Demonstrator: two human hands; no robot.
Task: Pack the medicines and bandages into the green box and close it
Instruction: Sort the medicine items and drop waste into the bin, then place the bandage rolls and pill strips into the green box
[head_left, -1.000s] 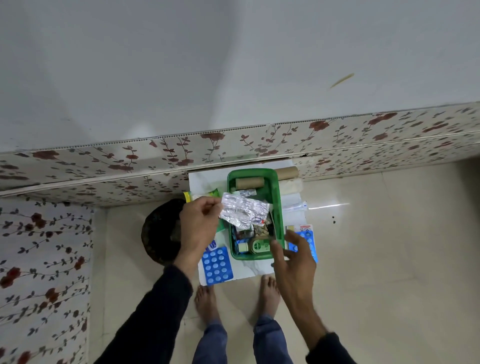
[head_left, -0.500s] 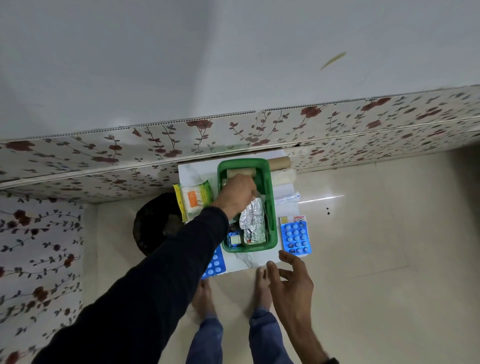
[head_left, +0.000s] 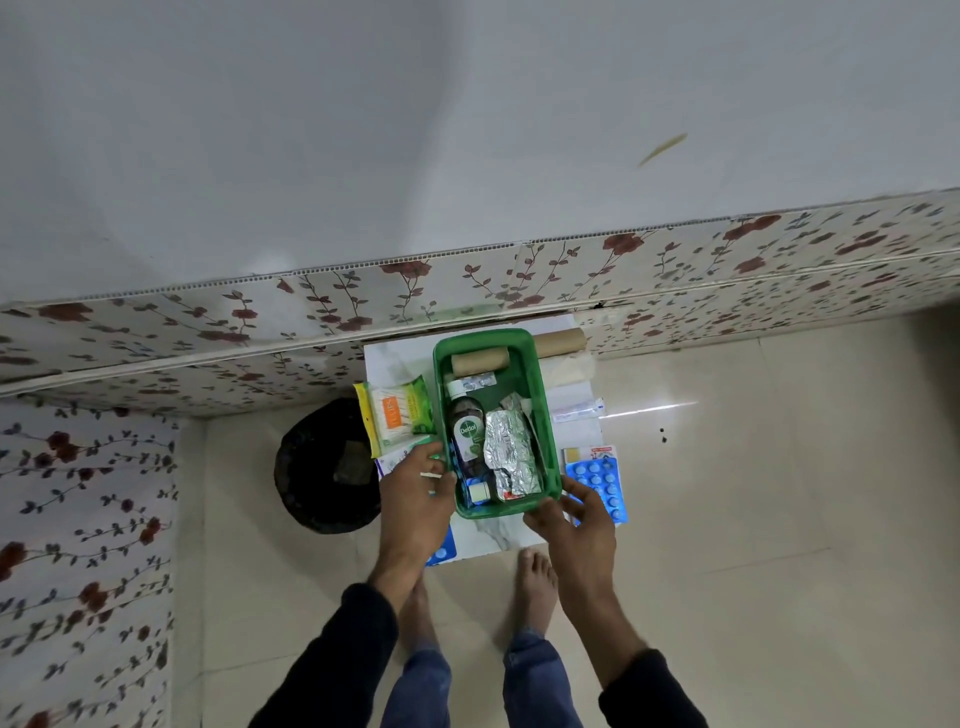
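Note:
The green box (head_left: 546, 415) stands open on a small white table (head_left: 395, 364). Inside lie a brown roll (head_left: 478, 361), a Dettol bottle (head_left: 467, 436), crumpled foil strips (head_left: 509, 457) and a small blister (head_left: 478, 382). My left hand (head_left: 415, 504) grips the box's near-left corner, with a thin white stick across its fingers. My right hand (head_left: 576, 519) holds the near-right corner, thumb on the front rim, fingers spread. It partly covers a blue blister pack (head_left: 597, 480) beside the box.
Left of the box lie a cotton-bud pack (head_left: 389, 421) and a green packet (head_left: 418, 402). Right of it are a brown roll (head_left: 558, 340), a white bandage (head_left: 566, 369) and a tube (head_left: 576, 413). A black bin (head_left: 322, 467) stands on the floor. My bare feet are below the table.
My left hand put the foil strips into the box and drew back to its near-left corner. My right hand rose from below the table to the near-right corner.

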